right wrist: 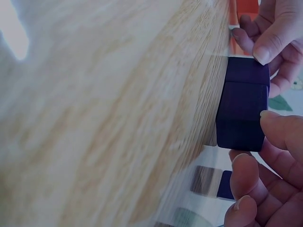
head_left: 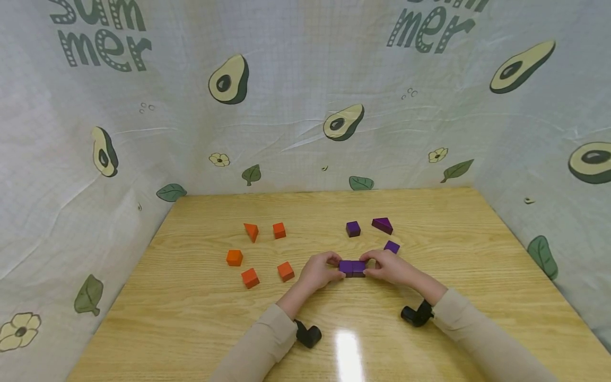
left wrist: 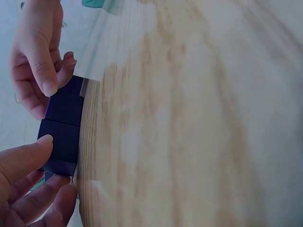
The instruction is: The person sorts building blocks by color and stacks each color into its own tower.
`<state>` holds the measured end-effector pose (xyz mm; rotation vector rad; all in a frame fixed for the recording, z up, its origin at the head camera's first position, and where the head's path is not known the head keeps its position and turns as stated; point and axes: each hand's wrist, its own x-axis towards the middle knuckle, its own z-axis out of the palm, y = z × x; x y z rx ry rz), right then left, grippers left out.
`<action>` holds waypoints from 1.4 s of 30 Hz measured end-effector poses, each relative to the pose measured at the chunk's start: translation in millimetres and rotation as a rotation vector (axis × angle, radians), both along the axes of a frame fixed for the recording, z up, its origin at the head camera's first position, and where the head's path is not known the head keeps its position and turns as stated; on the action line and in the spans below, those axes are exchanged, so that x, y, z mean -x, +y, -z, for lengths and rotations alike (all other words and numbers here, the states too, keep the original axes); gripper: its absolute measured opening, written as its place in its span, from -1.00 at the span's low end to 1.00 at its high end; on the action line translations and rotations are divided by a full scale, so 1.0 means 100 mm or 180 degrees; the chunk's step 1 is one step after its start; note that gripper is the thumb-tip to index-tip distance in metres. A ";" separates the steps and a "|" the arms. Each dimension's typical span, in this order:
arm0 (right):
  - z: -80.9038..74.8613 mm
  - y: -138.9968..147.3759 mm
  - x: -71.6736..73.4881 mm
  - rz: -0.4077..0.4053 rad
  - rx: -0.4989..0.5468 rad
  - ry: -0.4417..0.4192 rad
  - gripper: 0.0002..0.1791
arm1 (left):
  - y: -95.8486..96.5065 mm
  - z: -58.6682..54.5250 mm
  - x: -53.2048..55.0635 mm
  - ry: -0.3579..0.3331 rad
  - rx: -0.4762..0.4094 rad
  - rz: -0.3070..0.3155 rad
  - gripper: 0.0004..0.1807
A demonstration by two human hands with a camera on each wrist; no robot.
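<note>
Two purple cubes stand side by side on the wooden table, faces together, in front of me. My left hand (head_left: 319,270) pinches the left purple cube (left wrist: 59,146) between thumb and fingers. On the other side, my right hand (head_left: 389,267) has its thumb and fingers at the right purple cube (right wrist: 241,113), pinching it. The seam between the two cubes shows as a thin line in both wrist views. Just behind the right hand lies another purple cube (head_left: 392,247), partly covered by that hand.
Farther back are a purple cube (head_left: 353,228) and a purple triangular block (head_left: 382,225). To the left lie an orange triangular block (head_left: 252,231) and several orange cubes, the nearest orange cube (head_left: 286,271) close to my left hand. A patterned cloth (head_left: 286,106) hangs around the table (head_left: 191,329).
</note>
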<state>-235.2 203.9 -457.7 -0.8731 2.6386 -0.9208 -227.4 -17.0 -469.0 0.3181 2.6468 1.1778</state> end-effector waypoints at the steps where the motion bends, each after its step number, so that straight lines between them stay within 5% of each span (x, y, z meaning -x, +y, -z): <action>1: 0.00 0.00 0.00 -0.0003 0.0003 -0.0007 -0.68 | 0.00 0.00 0.00 -0.0015 -0.0006 -0.0004 -0.66; 27: -0.04 -0.01 0.01 0.0011 -0.0122 0.0081 -0.63 | -0.03 0.01 0.00 -0.0060 -0.0060 -0.0048 -0.69; 35: -0.27 0.27 0.08 0.0602 -0.0055 0.0492 -0.68 | -0.03 0.00 -0.02 -0.0125 -0.0095 -0.0037 -0.55; 42: -0.28 0.43 0.12 0.0881 -0.0315 0.0386 -0.58 | -0.03 -0.01 -0.05 -0.0034 -0.0084 -0.0013 -0.60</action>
